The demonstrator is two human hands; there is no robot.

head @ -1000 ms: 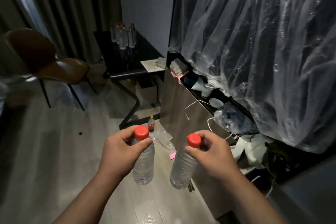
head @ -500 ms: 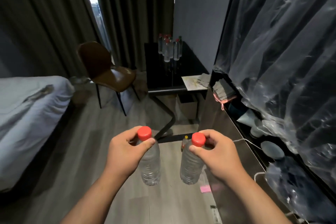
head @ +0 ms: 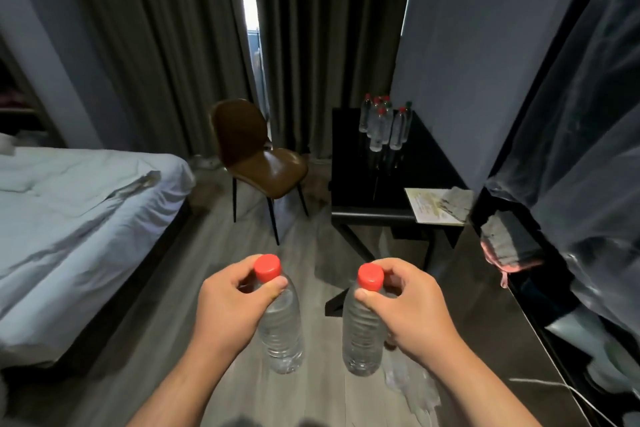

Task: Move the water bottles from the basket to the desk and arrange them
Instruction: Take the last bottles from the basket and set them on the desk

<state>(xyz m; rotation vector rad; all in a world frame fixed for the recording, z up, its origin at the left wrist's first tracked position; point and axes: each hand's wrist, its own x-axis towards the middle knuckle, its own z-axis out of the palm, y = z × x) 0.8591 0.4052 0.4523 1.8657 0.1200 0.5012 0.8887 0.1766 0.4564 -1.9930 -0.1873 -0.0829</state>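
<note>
Bedroom, desk (head: 349, 156) ahead, left hand (head: 228, 308) fingers (head: 240, 270) gripping left bottle (head: 282, 333), right hand (head: 412, 312) gripping right bottle (head: 362, 333), both near-vertical, caps up.

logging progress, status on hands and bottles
Left hand grips left bottle at neck; right hand grips right bottle. Bottle group stands on desk ahead. Chair left of desk, off the path.

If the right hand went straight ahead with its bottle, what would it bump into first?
Probably the near edge of the black desk. The right hand and its bottle have only open floor before that, though depth is hard to judge.
</note>
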